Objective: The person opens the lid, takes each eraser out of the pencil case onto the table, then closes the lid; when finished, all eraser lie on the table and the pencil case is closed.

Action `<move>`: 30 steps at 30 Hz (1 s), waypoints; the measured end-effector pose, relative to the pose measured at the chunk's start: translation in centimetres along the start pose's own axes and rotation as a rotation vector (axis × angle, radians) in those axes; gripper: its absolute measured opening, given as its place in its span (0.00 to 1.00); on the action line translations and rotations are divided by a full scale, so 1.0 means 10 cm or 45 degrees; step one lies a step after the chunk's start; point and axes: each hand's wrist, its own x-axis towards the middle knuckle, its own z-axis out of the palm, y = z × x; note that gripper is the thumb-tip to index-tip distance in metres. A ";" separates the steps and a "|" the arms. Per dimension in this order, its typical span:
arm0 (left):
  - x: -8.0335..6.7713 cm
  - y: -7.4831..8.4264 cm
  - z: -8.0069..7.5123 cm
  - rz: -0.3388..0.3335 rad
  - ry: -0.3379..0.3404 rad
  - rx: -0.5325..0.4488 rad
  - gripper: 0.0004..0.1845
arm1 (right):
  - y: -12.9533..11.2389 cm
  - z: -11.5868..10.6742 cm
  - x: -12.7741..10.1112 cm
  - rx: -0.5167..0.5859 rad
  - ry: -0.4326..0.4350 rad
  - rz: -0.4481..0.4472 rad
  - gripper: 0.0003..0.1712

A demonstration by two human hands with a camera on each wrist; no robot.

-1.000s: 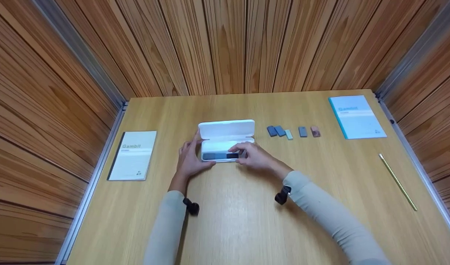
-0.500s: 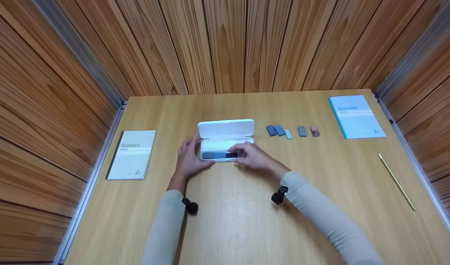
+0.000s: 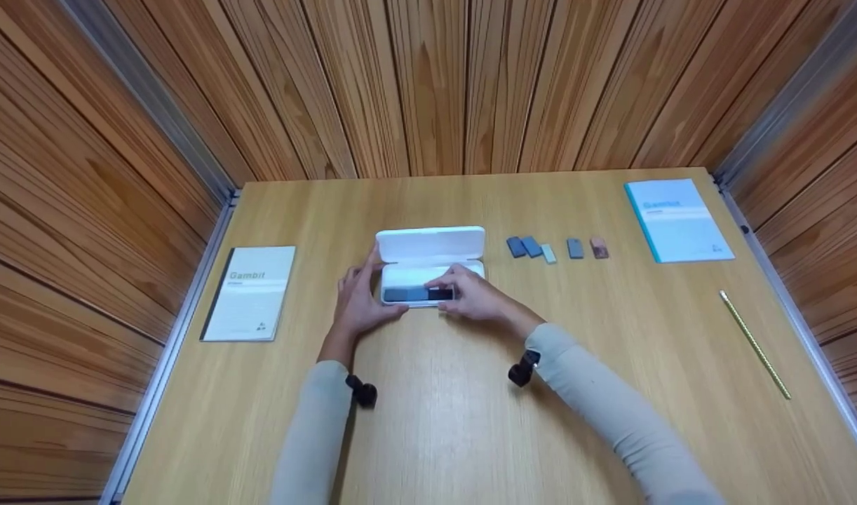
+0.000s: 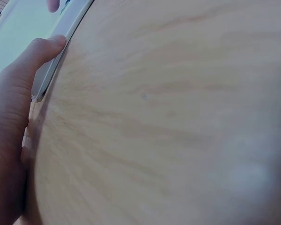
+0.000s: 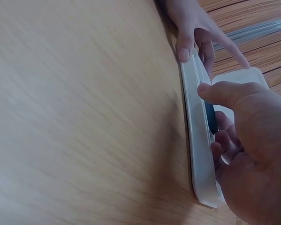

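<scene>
- My left hand rests at the left end of the white case; its thumb touches the case's front edge, and the fingers lie nearly straight along the end, curled round nothing.
- My right hand sits at the front of the case's tray; thumb and fingers pinch a dark flat piece lying inside the tray.
- The case stands open near the middle of the counter, lid tipped up at the far side.
- A grey piece lies in the tray just left of the dark one.
- Five small flat pieces sit in a row to the right of the case, apart from it.
- A booklet marked "Gambit" lies at the left; a blue-edged booklet at the far right corner.
- A gold pencil lies near the right edge.
</scene>
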 end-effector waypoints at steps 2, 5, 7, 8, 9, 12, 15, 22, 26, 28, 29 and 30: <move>0.00 0.00 -0.01 -0.003 0.001 0.004 0.75 | -0.01 0.00 0.01 -0.005 -0.012 -0.002 0.26; 0.01 0.00 -0.01 -0.002 -0.003 0.010 0.76 | -0.02 0.00 0.01 -0.022 -0.025 -0.014 0.26; 0.01 0.00 -0.01 0.001 -0.006 0.009 0.76 | -0.02 -0.01 0.01 -0.029 -0.031 -0.015 0.26; 0.01 0.00 -0.01 0.004 -0.008 0.006 0.76 | -0.02 -0.01 0.01 -0.032 -0.030 -0.014 0.26; 0.01 0.00 -0.01 0.007 -0.009 0.003 0.76 | -0.02 -0.01 0.01 -0.033 -0.028 -0.011 0.26; 0.01 -0.01 -0.01 0.008 -0.012 -0.015 0.75 | -0.02 -0.02 0.00 -0.040 -0.022 0.002 0.26; 0.02 -0.02 -0.01 -0.003 -0.014 -0.021 0.75 | -0.02 -0.03 0.00 -0.049 -0.017 0.008 0.26; 0.01 -0.01 0.00 0.035 -0.017 0.007 0.75 | -0.01 -0.04 0.00 -0.089 -0.015 -0.019 0.21; 0.00 -0.01 -0.01 0.053 -0.018 0.010 0.74 | -0.02 -0.06 -0.02 -0.097 -0.044 -0.029 0.20; 0.00 -0.01 -0.01 0.049 -0.016 0.011 0.74 | -0.03 -0.06 -0.02 -0.127 -0.068 -0.047 0.22; 0.00 -0.01 -0.01 0.042 -0.015 0.011 0.74 | -0.03 -0.07 -0.02 -0.146 -0.079 -0.059 0.23; 0.00 -0.01 -0.01 0.034 -0.015 0.011 0.74 | -0.03 -0.07 -0.02 -0.161 -0.088 -0.069 0.23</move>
